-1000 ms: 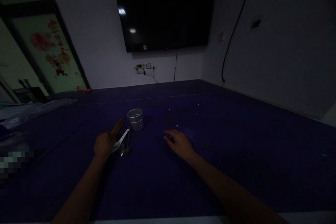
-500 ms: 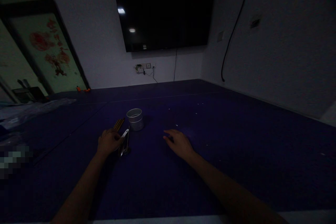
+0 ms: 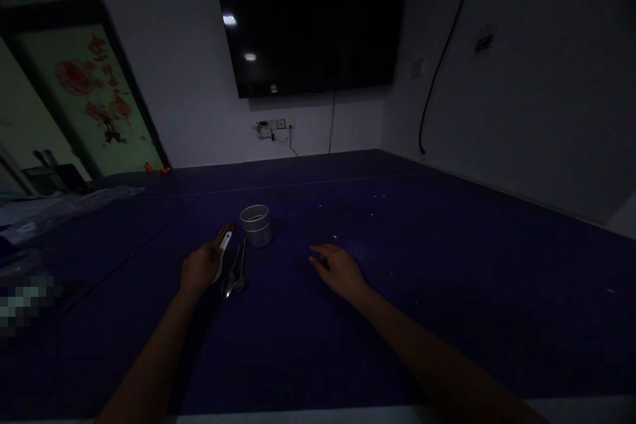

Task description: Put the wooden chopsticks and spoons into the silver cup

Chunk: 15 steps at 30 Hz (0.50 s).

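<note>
The work looks partly done: the left hand (image 3: 199, 270) is closed on a white spoon (image 3: 225, 243), beside a bundle of chopsticks (image 3: 219, 236) that reaches out past the fingers, though I cannot tell whether these are gripped too or lie beneath; two metal spoons (image 3: 229, 285) lie loose on the dark blue surface (image 3: 298, 344), just right of that hand, apparently not yet dealt with; the metal cup (image 3: 257, 233) stands upright beyond them, nothing showing above its rim; the right hand (image 3: 342, 270), well apart from the left, is loosely curled with thumb and fingers parted, holding nothing visible; the television (image 3: 318, 26) shows no legible brand, and the red lettering (image 3: 110, 73) on the door is too blurred to read.
</note>
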Available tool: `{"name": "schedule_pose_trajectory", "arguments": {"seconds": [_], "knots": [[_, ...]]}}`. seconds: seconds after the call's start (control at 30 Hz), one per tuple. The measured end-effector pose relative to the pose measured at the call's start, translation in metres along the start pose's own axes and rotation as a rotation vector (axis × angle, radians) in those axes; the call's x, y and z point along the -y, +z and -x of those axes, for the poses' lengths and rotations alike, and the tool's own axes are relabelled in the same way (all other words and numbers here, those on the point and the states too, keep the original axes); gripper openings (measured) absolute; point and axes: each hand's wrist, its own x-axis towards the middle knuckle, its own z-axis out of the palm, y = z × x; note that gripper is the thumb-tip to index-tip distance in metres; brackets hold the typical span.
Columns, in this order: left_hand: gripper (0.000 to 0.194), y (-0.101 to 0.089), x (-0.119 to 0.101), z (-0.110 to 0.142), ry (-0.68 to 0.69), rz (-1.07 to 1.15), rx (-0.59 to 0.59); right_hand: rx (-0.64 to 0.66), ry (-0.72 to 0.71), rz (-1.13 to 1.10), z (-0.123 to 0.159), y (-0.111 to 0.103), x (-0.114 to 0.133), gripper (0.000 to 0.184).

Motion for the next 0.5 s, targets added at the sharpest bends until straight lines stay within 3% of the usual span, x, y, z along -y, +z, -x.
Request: {"name": "schedule_pose_trajectory", "arguments": {"seconds": [0.13,0.27,0.4,0.5], "knots": [[0.032,-0.0007,-0.0026,0.0026,-0.033,0.152,-0.088,-0.005,-0.012,-0.006,0.0000,0.0010,-0.0009,0.031],[0.034,-0.0018,-0.0021,0.0034,-0.131,0.579,-0.149,-0.007,-0.012,-0.012,0.0001,0.0009,-0.0013,0.031],[0.031,-0.0032,0.0016,0.0031,-0.259,1.003,-0.120,0.005,-0.004,0.000,0.0001,0.0004,-0.0005,0.031],[0.035,-0.0044,0.0050,0.0024,-0.278,1.073,-0.056,-0.005,-0.010,0.003,-0.0002,0.0011,-0.0008,0.031]]}}
